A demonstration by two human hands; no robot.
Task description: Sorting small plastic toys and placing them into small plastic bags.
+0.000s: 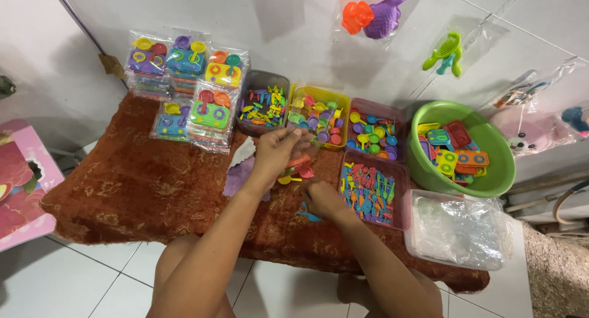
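Note:
My left hand (277, 151) is raised over the red patterned rug (135, 183) and pinches the top of a small clear bag (299, 166) that holds orange, pink and yellow toy pieces. My right hand (323, 198) rests low on the rug just left of a pink tray (402, 215) of small toy utensils. Its fingers are closed on a blue toy piece (308, 215). A purple and white cloth (238, 169) lies under my left forearm.
A grey tray (243, 129), a yellow tray (319, 91) and a pink tray (375, 104) of small plastic toys line the wall. Stacks of bagged toy sets (187, 85) sit at the back left. At the right are a green bowl (491, 140) of toys and a clear box (457, 232) of bags.

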